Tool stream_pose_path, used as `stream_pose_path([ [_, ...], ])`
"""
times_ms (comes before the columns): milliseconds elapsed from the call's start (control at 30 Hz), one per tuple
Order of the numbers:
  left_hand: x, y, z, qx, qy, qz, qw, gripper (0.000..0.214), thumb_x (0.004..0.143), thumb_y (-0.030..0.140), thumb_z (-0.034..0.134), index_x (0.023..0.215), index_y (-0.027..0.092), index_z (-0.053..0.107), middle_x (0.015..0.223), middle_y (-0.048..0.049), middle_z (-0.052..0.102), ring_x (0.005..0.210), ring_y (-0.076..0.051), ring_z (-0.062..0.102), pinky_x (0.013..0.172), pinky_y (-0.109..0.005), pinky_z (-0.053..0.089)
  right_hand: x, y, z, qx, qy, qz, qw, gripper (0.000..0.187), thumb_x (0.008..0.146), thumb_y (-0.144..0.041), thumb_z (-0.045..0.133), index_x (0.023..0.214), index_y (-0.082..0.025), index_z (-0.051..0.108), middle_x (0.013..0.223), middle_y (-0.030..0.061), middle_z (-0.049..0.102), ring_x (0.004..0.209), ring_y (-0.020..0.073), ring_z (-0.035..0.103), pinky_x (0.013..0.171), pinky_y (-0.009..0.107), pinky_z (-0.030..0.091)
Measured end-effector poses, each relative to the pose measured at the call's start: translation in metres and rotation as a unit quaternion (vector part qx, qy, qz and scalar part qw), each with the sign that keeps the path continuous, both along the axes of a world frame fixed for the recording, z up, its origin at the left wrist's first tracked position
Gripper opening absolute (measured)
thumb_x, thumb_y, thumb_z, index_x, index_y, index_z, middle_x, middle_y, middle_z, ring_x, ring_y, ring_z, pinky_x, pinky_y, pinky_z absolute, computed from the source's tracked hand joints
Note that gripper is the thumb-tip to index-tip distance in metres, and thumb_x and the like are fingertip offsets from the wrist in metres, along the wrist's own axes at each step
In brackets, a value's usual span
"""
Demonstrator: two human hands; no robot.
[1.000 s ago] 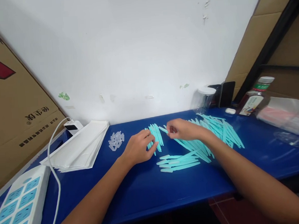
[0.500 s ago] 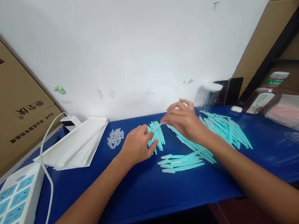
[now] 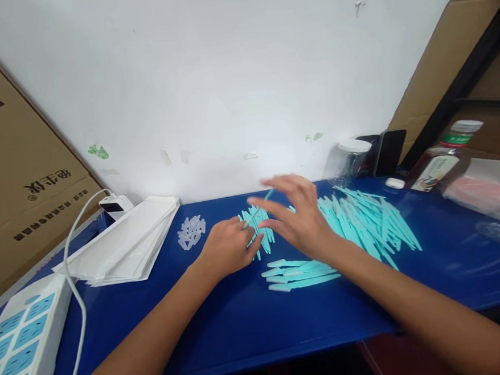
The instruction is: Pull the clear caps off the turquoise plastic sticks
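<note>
My left hand (image 3: 232,247) is closed, pinching one end of a slim turquoise eyebrow razor (image 3: 269,194) that slants up to the right. Across this razor's middle reach the fingers of my right hand (image 3: 297,214), spread apart and slightly blurred; whether they touch it I cannot tell. Beneath and beside my left fingers lies a small row of turquoise razors (image 3: 269,235). Nearer me a short stack of razors (image 3: 301,276) lies sideways, blade ends to the left. A large heap of razors (image 3: 376,221) spreads out right of my right hand, partly hidden by it.
Small clear plastic caps (image 3: 191,232) lie left of my left hand. White flat sleeves (image 3: 125,242), a power strip (image 3: 21,346) and a white cable (image 3: 75,285) fill the left side. At the right stand a lidded jar (image 3: 351,160), a phone (image 3: 391,152) and a bottle (image 3: 440,157).
My right hand has come off the razor's tip, shifted left and spread its fingers. The razor in my left hand now points more steeply upward. My left hand has barely moved.
</note>
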State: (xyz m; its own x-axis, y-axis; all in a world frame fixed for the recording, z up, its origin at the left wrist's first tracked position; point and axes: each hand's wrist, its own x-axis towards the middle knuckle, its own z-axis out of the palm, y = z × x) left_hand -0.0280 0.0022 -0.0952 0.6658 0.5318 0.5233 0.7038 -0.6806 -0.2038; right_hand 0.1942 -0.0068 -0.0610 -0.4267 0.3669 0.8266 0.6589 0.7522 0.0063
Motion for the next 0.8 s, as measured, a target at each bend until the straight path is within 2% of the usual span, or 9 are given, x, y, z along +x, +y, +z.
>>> stream_pose_path([
  [67,-0.004,0.004,0.002,0.016,-0.012,0.023,1.0,0.043,0.104,0.037,0.053,0.068,0.018,0.067,0.062,-0.0071,0.061,0.066,-0.022,0.057,0.057,-0.035,0.031,0.01,0.005,0.01,-0.049,0.052,-0.02,0.997,0.036,0.099,-0.035,0.069,0.134,-0.027,0.064,0.147,0.0144,0.057,0.14,0.0353,0.047,0.114,0.055,0.037],
  [133,-0.008,0.008,0.004,0.026,-0.025,0.047,0.998,0.046,0.103,0.039,0.054,0.064,0.018,0.064,0.061,-0.0066,0.061,0.065,-0.022,0.057,0.056,-0.036,0.03,0.025,0.014,0.02,-0.164,0.057,0.017,0.985,0.025,0.101,-0.039,0.065,0.12,-0.023,0.068,0.121,0.0133,0.07,0.114,0.03,0.063,0.099,0.046,0.048],
  [200,-0.011,0.011,0.006,0.029,-0.034,0.061,0.997,0.047,0.103,0.04,0.054,0.062,0.019,0.063,0.06,-0.006,0.061,0.066,-0.022,0.056,0.057,-0.036,0.03,0.039,0.022,0.025,-0.363,-0.02,0.081,0.928,0.026,0.1,-0.046,0.065,0.101,-0.021,0.072,0.089,0.0066,0.072,0.081,0.0216,0.065,0.074,0.035,0.052],
  [267,-0.012,0.013,0.007,0.024,-0.037,0.065,0.997,0.047,0.103,0.041,0.055,0.062,0.019,0.062,0.06,-0.0059,0.061,0.068,-0.022,0.056,0.058,-0.035,0.031,0.046,0.026,0.023,-0.496,-0.11,0.124,0.852,0.032,0.093,-0.052,0.072,0.091,-0.02,0.075,0.077,0.003,0.069,0.068,0.0174,0.062,0.062,0.03,0.047],
  [333,-0.011,0.013,0.007,0.014,-0.035,0.055,0.998,0.046,0.103,0.041,0.054,0.063,0.019,0.062,0.06,-0.006,0.061,0.069,-0.022,0.056,0.058,-0.034,0.031,0.044,0.026,0.017,-0.551,-0.17,0.139,0.805,0.032,0.085,-0.052,0.079,0.087,-0.02,0.077,0.08,0.0028,0.07,0.069,0.0162,0.061,0.06,0.028,0.044],
  [467,-0.009,0.01,0.002,-0.02,-0.035,0.008,0.999,0.045,0.104,0.042,0.054,0.066,0.019,0.062,0.061,-0.0054,0.059,0.069,-0.021,0.055,0.057,-0.033,0.03,0.031,0.02,0.002,-0.598,-0.237,0.122,0.755,0.025,0.086,-0.043,0.077,0.083,-0.019,0.075,0.079,0.0024,0.069,0.066,0.0148,0.058,0.057,0.027,0.041],
  [600,-0.006,0.006,0.003,-0.086,-0.072,-0.029,0.993,0.042,0.1,0.041,0.058,0.065,0.02,0.058,0.061,-0.0031,0.058,0.069,-0.019,0.055,0.058,-0.032,0.033,0.031,0.018,0.006,-0.59,-0.232,0.141,0.76,0.02,0.091,-0.038,0.072,0.085,-0.018,0.072,0.084,0.0043,0.071,0.074,0.0166,0.061,0.065,0.028,0.045],
  [700,-0.005,0.003,0.008,-0.15,-0.113,-0.058,0.98,0.031,0.095,0.028,0.059,0.065,0.02,0.056,0.064,-0.0015,0.06,0.069,-0.018,0.055,0.063,-0.031,0.039,0.039,0.021,0.016,-0.579,-0.148,0.163,0.785,0.024,0.097,-0.042,0.065,0.094,-0.019,0.066,0.095,0.0065,0.075,0.082,0.0181,0.065,0.071,0.029,0.048],
  [800,-0.005,0.002,0.012,-0.183,-0.136,-0.077,0.971,0.021,0.087,0.02,0.059,0.066,0.02,0.058,0.066,-0.0006,0.062,0.068,-0.016,0.054,0.066,-0.031,0.042,0.045,0.027,0.02,-0.578,-0.043,0.171,0.797,0.029,0.102,-0.049,0.058,0.102,-0.02,0.059,0.089,0.0052,0.076,0.078,0.0175,0.067,0.07,0.029,0.048],
])
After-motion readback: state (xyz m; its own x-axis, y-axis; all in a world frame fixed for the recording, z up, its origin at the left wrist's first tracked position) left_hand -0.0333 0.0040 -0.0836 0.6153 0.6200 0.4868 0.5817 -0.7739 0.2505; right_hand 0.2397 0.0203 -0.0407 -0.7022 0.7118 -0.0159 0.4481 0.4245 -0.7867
